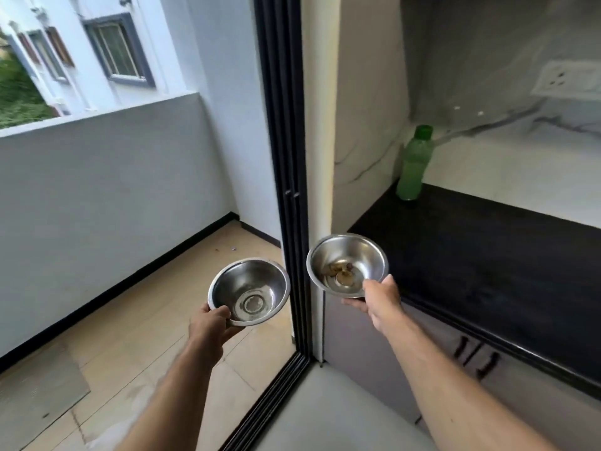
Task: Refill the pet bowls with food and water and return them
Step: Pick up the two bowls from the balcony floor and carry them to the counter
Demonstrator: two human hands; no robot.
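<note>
Two bare forearms reach forward from the bottom of the view, each ending in a hand that carries a steel bowl. On the left, the left hand (213, 323) grips the near rim of the left bowl (249, 291), thumb curled over the edge and fingers tucked beneath it. This bowl looks nearly empty, with only a thin wet sheen around the ring stamped in its bottom. It hangs in the air above the tan balcony floor (136, 323), just left of the black sliding door frame (286, 177).

On the other side, the right hand (379, 299) pinches the near rim of the right bowl (347, 263), thumb on top and fingers showing under the base. A few brownish pieces of food (340, 271) lie at its bottom. This bowl is held a little higher than the other, in front of the corner of the black surface (487, 265), not touching it.

Farther back on that surface a green plastic bottle (413, 164) stands upright near the marble-patterned wall (507, 151), with a white socket plate (567, 79) higher up. Grey cabinet doors with dark handles (476, 356) sit under the surface. Beyond the balcony's grey parapet (97, 164) a white building with barred windows (117, 50) is visible.
</note>
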